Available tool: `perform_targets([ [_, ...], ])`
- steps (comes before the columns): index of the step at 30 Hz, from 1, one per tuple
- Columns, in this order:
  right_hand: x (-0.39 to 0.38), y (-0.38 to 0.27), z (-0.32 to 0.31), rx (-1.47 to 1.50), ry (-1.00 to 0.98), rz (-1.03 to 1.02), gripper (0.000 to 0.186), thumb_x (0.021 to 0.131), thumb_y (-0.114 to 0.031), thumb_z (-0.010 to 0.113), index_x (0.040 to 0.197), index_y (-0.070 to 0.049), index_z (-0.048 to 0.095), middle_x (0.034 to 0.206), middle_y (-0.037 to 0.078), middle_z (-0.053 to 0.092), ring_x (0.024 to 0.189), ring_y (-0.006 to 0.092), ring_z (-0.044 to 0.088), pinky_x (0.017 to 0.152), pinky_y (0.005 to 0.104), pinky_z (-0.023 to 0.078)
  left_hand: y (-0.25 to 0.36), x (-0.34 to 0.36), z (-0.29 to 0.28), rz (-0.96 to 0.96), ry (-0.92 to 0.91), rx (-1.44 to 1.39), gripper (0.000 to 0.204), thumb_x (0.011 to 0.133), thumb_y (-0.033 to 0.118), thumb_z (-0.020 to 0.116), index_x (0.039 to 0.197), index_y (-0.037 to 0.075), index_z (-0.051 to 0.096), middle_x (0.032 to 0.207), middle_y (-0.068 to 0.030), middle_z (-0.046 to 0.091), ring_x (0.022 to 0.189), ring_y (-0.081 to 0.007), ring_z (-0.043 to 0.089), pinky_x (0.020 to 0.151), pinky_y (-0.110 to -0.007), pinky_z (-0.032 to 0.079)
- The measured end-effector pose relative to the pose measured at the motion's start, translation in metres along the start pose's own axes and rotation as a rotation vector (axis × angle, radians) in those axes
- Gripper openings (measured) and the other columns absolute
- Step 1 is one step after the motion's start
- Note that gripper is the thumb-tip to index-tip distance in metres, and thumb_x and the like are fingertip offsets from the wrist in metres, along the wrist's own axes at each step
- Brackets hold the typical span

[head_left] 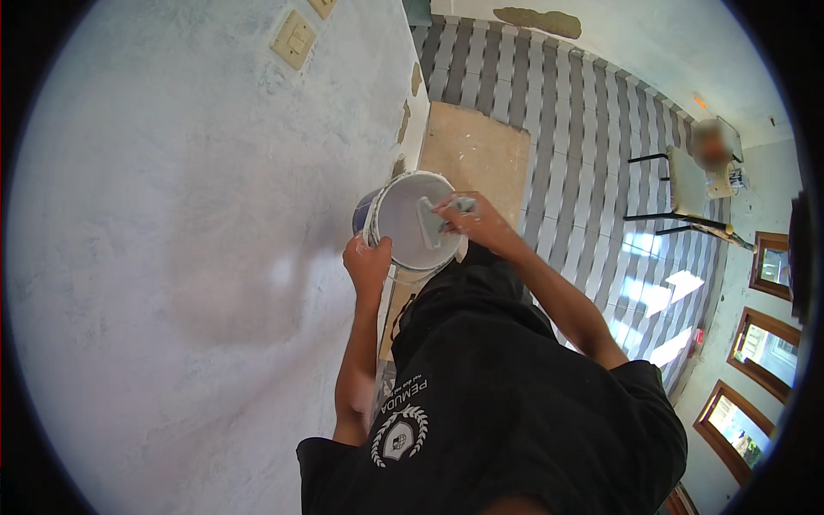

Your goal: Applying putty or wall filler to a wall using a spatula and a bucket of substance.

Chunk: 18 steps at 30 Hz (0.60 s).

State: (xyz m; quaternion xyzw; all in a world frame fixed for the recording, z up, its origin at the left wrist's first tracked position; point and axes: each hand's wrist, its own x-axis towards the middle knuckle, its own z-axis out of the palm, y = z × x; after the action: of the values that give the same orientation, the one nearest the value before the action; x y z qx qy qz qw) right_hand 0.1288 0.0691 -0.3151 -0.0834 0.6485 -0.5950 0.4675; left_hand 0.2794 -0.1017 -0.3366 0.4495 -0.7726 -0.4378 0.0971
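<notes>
My left hand (369,262) is closed on the near left rim of a round bucket (364,216), dark blue outside and coated in white inside. The bucket leans towards me beside the wall. In my right hand (477,221) is a wide-bladed putty knife (427,225), gripped by its handle. Its blade is inside the bucket's mouth, over the pale contents; whether it touches them I cannot tell. White smears mark the fingers of both hands.
A whitish, patchily coated wall (215,189) rises close on my left, with a switch plate (293,39). A brown board (472,146) lies on the striped tile floor (592,154). A chair (685,180) with things on it stands far right, near wood-framed windows (762,348).
</notes>
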Motion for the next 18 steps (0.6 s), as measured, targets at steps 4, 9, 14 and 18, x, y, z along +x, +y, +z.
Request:
perform_targets([
  [4, 0.031, 0.028, 0.032, -0.487, 0.155, -0.337, 0.022, 0.087, -0.022, 0.061, 0.095, -0.002, 0.066, 0.09, 0.014, 0.068, 0.075, 0.028, 0.067, 0.071, 0.0356, 0.053, 0.013, -0.008, -0.003, 0.079, 0.012, -0.044, 0.024, 0.066, 0.017, 0.063, 0.079, -0.004, 0.061, 0.072, -0.0236, 0.061, 0.068, -0.043, 0.058, 0.066, -0.043, 0.047],
  [9, 0.079, 0.055, 0.057, -0.733, 0.304, -0.488, 0.025, 0.078, -0.023, 0.062, 0.087, 0.0, 0.065, 0.087, 0.024, 0.064, 0.083, 0.0441, 0.06, 0.075, 0.0463, 0.05, 0.018, -0.007, 0.004, 0.146, 0.007, -0.085, 0.025, 0.068, 0.016, 0.062, 0.084, -0.002, 0.063, 0.075, -0.0233, 0.063, 0.073, -0.0425, 0.06, 0.069, -0.042, 0.048],
  [14, 0.079, 0.046, 0.05, -0.708, 0.202, -0.429, 0.02, 0.082, -0.019, 0.061, 0.092, -0.002, 0.065, 0.084, 0.02, 0.067, 0.078, 0.0358, 0.066, 0.072, 0.038, 0.053, 0.012, -0.004, 0.01, 0.064, 0.007, -0.103, 0.023, 0.067, 0.017, 0.063, 0.077, -0.003, 0.059, 0.069, -0.0214, 0.061, 0.063, -0.0376, 0.057, 0.064, -0.041, 0.046],
  [18, 0.031, -0.004, 0.028, -0.125, -0.046, -0.145, 0.017, 0.088, -0.018, 0.063, 0.095, -0.003, 0.065, 0.081, 0.012, 0.068, 0.072, 0.0221, 0.068, 0.067, 0.0294, 0.054, -0.006, 0.001, 0.009, -0.002, 0.039, -0.189, 0.023, 0.066, 0.017, 0.064, 0.069, -0.003, 0.055, 0.061, -0.0179, 0.056, 0.055, -0.031, 0.051, 0.059, -0.04, 0.043],
])
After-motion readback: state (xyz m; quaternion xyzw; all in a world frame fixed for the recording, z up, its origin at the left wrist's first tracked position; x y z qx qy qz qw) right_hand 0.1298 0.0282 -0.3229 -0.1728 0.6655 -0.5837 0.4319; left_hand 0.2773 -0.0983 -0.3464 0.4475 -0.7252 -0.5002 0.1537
